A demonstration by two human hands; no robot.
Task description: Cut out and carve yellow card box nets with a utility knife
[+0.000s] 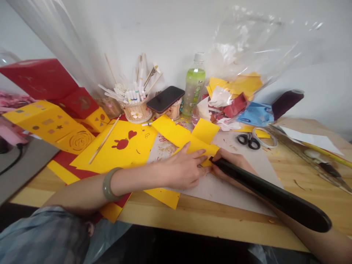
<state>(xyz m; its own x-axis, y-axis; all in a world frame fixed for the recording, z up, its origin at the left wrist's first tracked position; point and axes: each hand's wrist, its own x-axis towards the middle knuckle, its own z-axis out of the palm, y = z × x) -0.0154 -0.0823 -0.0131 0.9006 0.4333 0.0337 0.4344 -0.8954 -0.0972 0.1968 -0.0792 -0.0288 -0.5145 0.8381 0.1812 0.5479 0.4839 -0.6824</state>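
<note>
My left hand (184, 167), with a grey-green bangle on the wrist, lies with fingers stretched out over a folded yellow card (176, 132). My right hand (233, 165) is closed around the near end of a long black tool (275, 187) with a rounded far end; its exact kind does not show. The tool's narrow tip meets the card's right edge, close to my left fingertips. A square yellow flap (206, 131) sticks up from the card. Underneath is a white sheet (239, 194) with paper scraps on it.
Yellow and red boxes (49, 124) stand at left beside a yellow sheet (134, 154) with red shapes. A pen basket (136, 112), phone (167, 99), green drink bottle (194, 88) and plastic bag of scraps (233, 99) line the back. Scissors (249, 140) and tape (264, 137) lie right.
</note>
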